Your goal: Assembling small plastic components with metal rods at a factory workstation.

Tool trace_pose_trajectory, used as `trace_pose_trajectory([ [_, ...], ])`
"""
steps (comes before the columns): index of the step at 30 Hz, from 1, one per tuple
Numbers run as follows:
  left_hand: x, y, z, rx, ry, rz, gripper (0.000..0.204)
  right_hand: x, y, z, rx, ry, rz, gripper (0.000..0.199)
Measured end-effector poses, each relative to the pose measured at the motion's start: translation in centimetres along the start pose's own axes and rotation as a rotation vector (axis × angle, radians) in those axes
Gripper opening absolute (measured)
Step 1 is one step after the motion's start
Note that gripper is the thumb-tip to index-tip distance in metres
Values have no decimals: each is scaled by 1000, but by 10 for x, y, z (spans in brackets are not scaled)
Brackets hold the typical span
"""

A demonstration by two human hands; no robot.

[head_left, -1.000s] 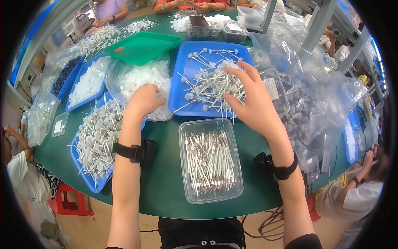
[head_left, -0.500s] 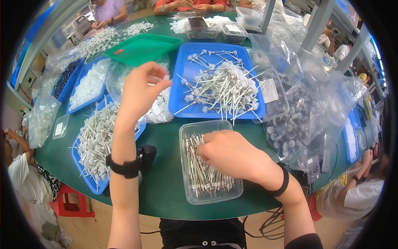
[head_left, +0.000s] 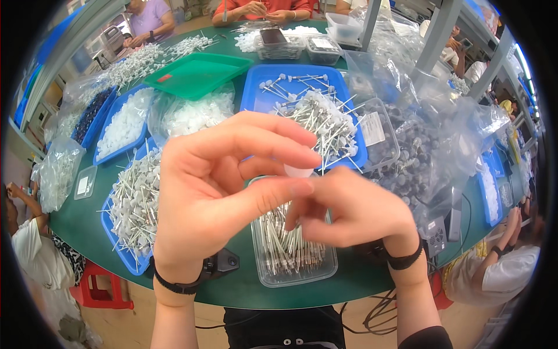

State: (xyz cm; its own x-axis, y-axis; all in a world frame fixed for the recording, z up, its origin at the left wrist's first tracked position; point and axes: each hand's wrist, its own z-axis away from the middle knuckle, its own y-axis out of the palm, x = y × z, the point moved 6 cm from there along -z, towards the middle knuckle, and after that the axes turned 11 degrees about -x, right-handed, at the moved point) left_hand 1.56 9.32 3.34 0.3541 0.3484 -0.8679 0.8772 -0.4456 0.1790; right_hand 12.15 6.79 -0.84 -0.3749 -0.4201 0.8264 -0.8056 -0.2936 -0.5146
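Between the thumb and fingers of my left hand is a small white plastic cap. My right hand meets it there, its fingers bent and pinched together; whatever they hold is hidden and slightly blurred. Below both hands stands a clear plastic box of thin metal rods, partly covered by my fingers. Just beyond is a blue tray heaped with rods that have white caps on their ends. A clear bag of loose white caps lies behind my left hand.
A second blue tray of capped rods is at the left, with a blue tray of white pieces behind it. A green tray lies farther back. Bagged grey parts and a metal post are on the right. Other people sit around the table.
My left hand has come from beside the bag of caps toward the middle, carrying a white cap. My right hand has lifted out of the rod box to meet it.
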Motion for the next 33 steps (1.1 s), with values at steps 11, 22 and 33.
trace_pose_trajectory([
  [11, 3, 3, 3, -112, 56, -31, 21, 16, -51, 9, -508, 82, -51, 10],
  [22, 13, 2, -1, -161, -22, 36, 29, 19, -56, 19, -572, -18, -161, 14],
  [33, 19, 9, 3, -153, -80, 71, 28, 23, -61, 17, -552, 4, -648, 34],
])
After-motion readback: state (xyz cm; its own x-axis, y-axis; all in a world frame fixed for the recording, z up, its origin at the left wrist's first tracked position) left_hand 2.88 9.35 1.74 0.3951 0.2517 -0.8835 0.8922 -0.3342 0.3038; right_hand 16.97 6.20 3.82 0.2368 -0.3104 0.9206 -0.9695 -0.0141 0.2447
